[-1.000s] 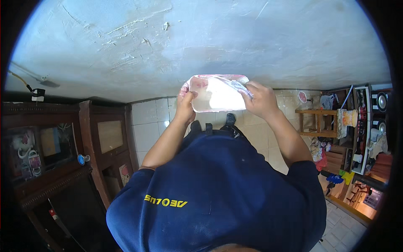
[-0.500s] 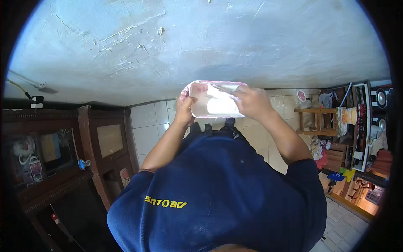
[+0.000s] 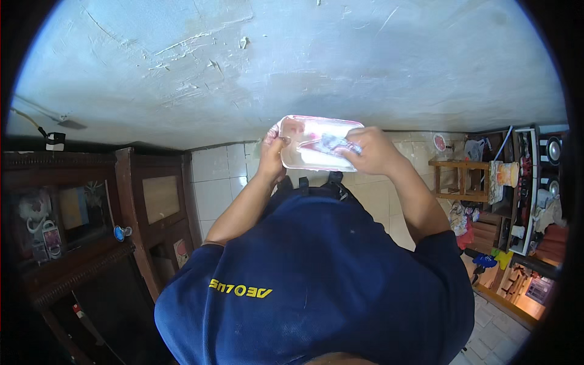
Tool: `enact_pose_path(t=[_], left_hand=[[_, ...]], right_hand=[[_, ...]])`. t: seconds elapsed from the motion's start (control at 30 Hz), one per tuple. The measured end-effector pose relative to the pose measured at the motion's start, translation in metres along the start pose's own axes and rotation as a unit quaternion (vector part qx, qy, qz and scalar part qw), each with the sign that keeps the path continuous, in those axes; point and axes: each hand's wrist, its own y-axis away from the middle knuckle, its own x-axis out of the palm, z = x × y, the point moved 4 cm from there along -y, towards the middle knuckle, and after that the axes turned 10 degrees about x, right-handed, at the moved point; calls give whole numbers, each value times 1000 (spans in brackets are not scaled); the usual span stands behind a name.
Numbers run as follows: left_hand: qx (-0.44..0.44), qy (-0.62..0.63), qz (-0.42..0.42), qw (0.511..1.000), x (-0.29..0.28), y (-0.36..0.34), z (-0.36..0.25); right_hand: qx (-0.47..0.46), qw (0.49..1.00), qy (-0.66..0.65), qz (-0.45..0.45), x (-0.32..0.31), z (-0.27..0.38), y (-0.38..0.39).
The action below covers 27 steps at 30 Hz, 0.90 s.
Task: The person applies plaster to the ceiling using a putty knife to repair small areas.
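before the pale blue wall [image 3: 365, 67], we hold a tub [image 3: 294, 151] out in front of our body, level with the gap between wall and shirt [image 3: 316, 267]. our left hand [image 3: 272, 153] pinches the tub at its left end, thumb over the rim and fingers along the outside. our right hand [image 3: 372, 152] is closed around a flat tool [image 3: 328, 143], which reaches over the tub's right end into it; the tool is blurred, so we cannot tell its exact shape. white paste [image 3: 325, 163] lies beneath and beside the tool. ridges and smears mark the wall's upper left part.

below the tub we see our shoes [image 3: 335, 177] on floor tiles [image 3: 210, 167]. to our left stands a dark brown cabinet [image 3: 126, 182] with a blue knob [image 3: 120, 233]. well off to our right are a wooden stand [image 3: 459, 164], a blue cloth [image 3: 485, 261] and a yellow-green cloth [image 3: 503, 258] touching or just beside it; we cannot tell which.
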Motion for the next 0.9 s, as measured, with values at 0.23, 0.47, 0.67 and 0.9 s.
enact_pose_path(t=[0.23, 0.47, 0.67, 0.9], left_hand=[[17, -50, 22, 998, -12, -3, 2], [-1, -35, -11, 999, -17, 6, -1], [14, -8, 7, 1000, -24, 9, -5], [6, -18, -17, 1000, -30, 10, -13]], right_hand=[[12, 992, 99, -79, 2, 7, 4], [-20, 989, 90, -114, 34, 6, -1], [51, 992, -115, -16, 25, 6, -11], [-31, 998, 6, -56, 44, 11, -14]])
